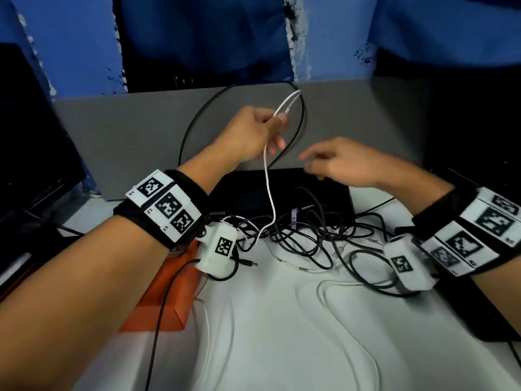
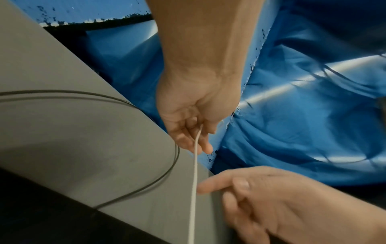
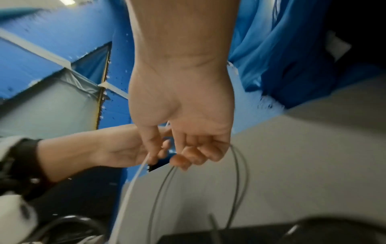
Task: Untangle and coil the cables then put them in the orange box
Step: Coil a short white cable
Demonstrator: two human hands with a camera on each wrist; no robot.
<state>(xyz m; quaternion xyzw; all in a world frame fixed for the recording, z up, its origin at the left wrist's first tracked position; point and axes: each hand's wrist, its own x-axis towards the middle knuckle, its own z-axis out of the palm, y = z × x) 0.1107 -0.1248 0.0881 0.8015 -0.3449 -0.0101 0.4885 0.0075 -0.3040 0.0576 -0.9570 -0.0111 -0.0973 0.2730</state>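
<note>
Currently: left hand (image 1: pixel 255 134) pinches white cable (image 1: pixel 267 187) at frame centre; right hand (image 1: pixel 335 162) relaxed, holding nothing. Advice: draw it slowly from the black tangle (image 1: pixel 304 235), freeing snags.

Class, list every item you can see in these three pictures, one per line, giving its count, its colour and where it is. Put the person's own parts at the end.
white cable: one, white, rising from the tangle to the left hand.
black cables: several, count unclear, tangled on the white table.
black cable loop: one, black, standing up in front of the grey panel.
orange box: one, orange, left on the table, under the left forearm.
black flat object: one, black, behind the tangle.
white table: one, white.
grey panel: one, grey, behind the table.
blue sheeting: blue, background.
wrist cameras: two, white, one under each wrist.
left hand: pinches the white cable.
right hand: loosely curled, holds nothing.
</note>
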